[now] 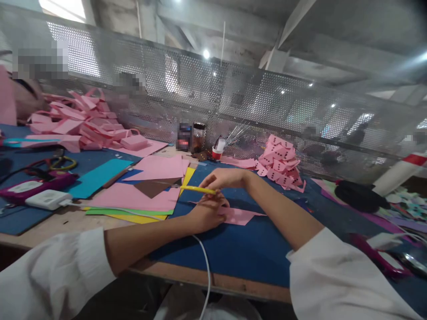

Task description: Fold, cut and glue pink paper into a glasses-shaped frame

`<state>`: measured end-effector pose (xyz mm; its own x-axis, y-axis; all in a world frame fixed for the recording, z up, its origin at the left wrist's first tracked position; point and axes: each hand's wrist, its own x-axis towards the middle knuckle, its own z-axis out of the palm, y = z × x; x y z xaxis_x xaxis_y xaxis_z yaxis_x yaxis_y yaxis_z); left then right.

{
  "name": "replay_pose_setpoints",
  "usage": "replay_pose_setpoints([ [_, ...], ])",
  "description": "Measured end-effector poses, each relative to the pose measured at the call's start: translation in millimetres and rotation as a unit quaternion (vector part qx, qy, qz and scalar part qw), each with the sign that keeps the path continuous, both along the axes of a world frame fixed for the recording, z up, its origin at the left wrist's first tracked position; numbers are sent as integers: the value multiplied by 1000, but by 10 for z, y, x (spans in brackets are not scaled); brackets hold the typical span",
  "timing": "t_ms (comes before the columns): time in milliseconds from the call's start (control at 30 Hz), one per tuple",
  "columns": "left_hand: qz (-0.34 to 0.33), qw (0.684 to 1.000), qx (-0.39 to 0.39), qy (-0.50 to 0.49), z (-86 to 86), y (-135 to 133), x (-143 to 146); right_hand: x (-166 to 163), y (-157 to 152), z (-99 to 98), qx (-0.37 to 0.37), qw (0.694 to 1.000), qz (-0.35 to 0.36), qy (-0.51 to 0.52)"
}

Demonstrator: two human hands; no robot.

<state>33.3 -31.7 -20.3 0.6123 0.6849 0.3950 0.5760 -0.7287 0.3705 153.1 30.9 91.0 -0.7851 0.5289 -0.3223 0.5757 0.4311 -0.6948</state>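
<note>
My left hand (208, 214) is closed on a pink sheet piece (243, 216), which sticks out to its right just above the blue mat (247, 258). Above it, my right hand (228, 178) bends down from the right, fingers closed around the end of a slim yellow-handled tool (197, 190). A thin shaft on this tool points left; its exact kind does not show. Both hands meet, and the fingertips partly hide each other. Left of them lie stacked pink sheets (133, 197), with a brown sheet (155, 187) and green and yellow edges.
A heap of pink strips (86, 118) lies at the back left, and dotted pink pieces (279, 162) are piled at the back right. A jar (199, 138) and a cup (217, 153) stand by the perforated screen (233, 89). A white cable (204, 253) crosses the table's front edge.
</note>
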Motion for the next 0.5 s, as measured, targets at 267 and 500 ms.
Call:
replay_pose_setpoints([
  [267, 10, 999, -22, -26, 54, 17, 25, 962, -638, -273, -156, 895, -229, 351],
  [500, 41, 984, -140, -102, 115, 70, 2, 1190, -783, -591, -46, 864, -324, 383],
])
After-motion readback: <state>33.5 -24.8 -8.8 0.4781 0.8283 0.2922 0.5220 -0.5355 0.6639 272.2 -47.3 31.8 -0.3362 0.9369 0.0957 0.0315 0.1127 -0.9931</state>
